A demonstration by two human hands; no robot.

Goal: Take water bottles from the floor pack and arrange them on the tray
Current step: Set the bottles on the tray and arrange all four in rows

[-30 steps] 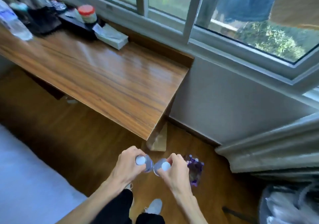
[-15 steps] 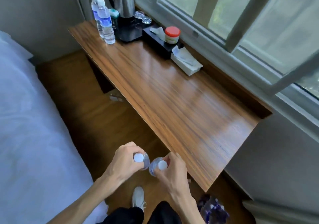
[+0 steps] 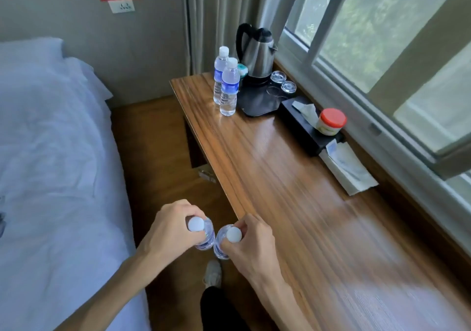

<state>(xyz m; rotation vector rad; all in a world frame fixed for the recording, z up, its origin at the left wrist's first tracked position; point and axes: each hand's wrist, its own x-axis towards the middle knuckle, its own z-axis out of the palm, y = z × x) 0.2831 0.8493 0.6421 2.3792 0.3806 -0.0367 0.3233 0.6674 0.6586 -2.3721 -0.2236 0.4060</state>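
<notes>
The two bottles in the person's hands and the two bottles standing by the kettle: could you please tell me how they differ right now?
The held bottles, one in the left hand and one in the right hand, hang in the air beside the desk; the standing bottles rest upright on it next to the kettle. The held bottles are seen cap-on, mostly hidden; the standing bottles show blue labels. All four are clear with white caps.

Wooden desk [image 3: 293, 203] carries two bottles [image 3: 227, 90], a black tray [image 3: 257, 101] (kettle aboard), tissues [image 3: 349, 170].
</notes>
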